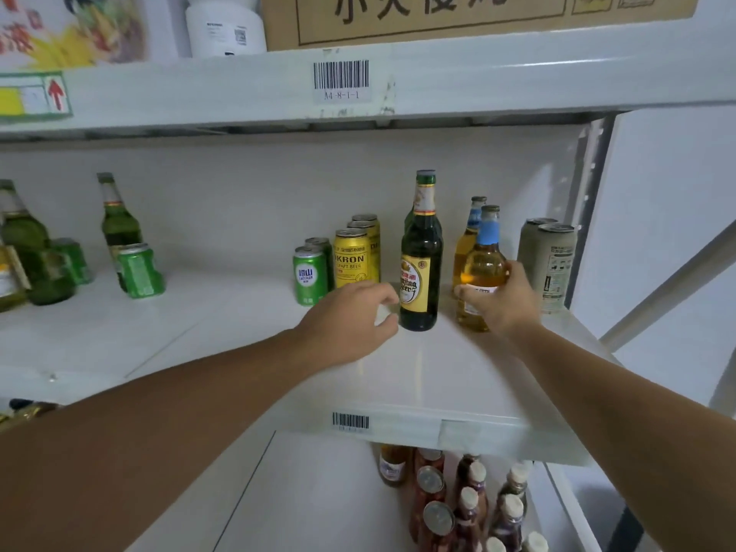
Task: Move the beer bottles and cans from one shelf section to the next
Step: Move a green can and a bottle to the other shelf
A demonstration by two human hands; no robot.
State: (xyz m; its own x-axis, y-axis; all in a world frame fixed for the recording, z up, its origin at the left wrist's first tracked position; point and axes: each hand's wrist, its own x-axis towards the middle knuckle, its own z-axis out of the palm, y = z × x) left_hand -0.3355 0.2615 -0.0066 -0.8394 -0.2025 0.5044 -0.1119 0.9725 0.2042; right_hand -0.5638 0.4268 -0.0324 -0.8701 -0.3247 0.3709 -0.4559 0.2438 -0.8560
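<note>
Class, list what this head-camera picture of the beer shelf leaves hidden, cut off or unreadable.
- Second clear bottle, head view: hidden below its shoulder by the front clear bottle, which the right hand grips.
- Rear yellow cans: hidden by the front yellow can.
- Lower barcode label: digits blurred.
- Far-left green bottle: blurred, partly cut off.

A white metal shelving unit [398,376] is filling the view, its pale boards reflecting soft, even light. The upper shelf edge [517,73] is running across the top, carrying a barcode label [341,75] marked A4-8-1-1 and, at far left, a green-bordered tag [34,93] with a red arrow. Above it a cardboard box [458,17] with printed characters is sitting beside a white tub [223,29]. A perforated grey upright [593,185] is standing at right, with a diagonal brace [669,280] crossing before a plain white wall [677,173]. A second barcode sticker [350,421] is clinging to the middle shelf's front lip.
</note>
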